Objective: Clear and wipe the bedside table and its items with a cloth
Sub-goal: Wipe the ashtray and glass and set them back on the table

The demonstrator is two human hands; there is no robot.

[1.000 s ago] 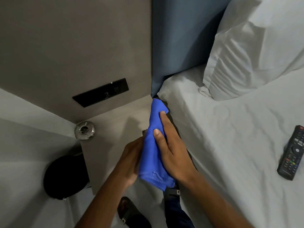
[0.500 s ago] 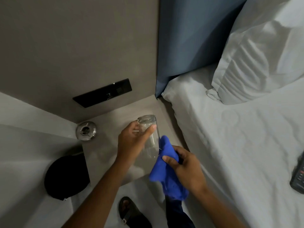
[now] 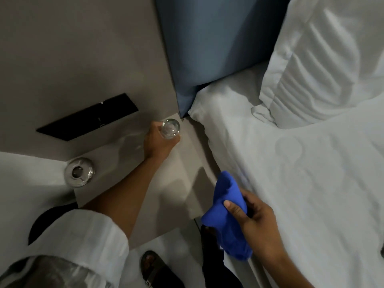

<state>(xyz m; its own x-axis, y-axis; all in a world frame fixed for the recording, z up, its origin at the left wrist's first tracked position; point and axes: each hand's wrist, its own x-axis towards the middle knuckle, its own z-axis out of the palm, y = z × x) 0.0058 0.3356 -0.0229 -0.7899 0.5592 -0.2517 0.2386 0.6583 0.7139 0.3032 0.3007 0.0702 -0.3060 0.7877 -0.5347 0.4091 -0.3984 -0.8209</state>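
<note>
My left hand (image 3: 159, 142) grips a clear drinking glass (image 3: 170, 128) at the far right corner of the grey bedside table (image 3: 145, 196), close to the wall and the blue headboard. I see the glass from above; whether it touches the tabletop I cannot tell. My right hand (image 3: 256, 217) holds a bunched blue cloth (image 3: 225, 213) off the table's near right corner, beside the bed edge. A round glass ashtray (image 3: 79, 172) sits at the table's far left corner.
A black switch panel (image 3: 87, 117) is set in the grey wall above the table. The white bed (image 3: 301, 183) with a pillow (image 3: 326, 59) fills the right. A black round bin (image 3: 44, 221) stands on the floor left of the table. My sandalled foot (image 3: 155, 269) is below.
The glass came out of the cloth. My left hand carried it to the table's far right corner, while my right hand drew the cloth back toward me.
</note>
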